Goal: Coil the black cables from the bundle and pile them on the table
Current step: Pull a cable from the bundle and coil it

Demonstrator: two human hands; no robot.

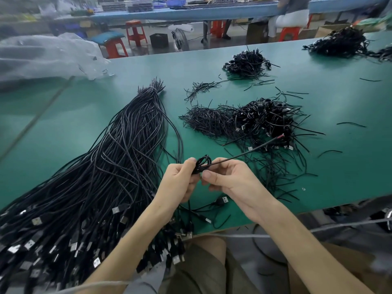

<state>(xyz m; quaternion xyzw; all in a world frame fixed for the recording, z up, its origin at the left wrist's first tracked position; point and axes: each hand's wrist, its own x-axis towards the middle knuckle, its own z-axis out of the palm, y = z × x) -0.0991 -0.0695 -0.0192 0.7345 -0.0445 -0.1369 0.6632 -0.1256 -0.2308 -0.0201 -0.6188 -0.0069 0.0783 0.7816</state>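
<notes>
While left hand (180,179) is pinching small coil (203,164) above table (84,124), right hand (229,179) fingers are gripping its springy tail; cable seeming light, limp, best held at loops. Bundle (110,166) lying left.

One view only, from the wearer's head, tilted forward and down over the near edge of the green table (84,128). It sits close above the hands, forearms rising from the bottom of the frame. The wide lens bows the table's edges and reaches far across to a blue workbench (191,12) at the top.
</notes>
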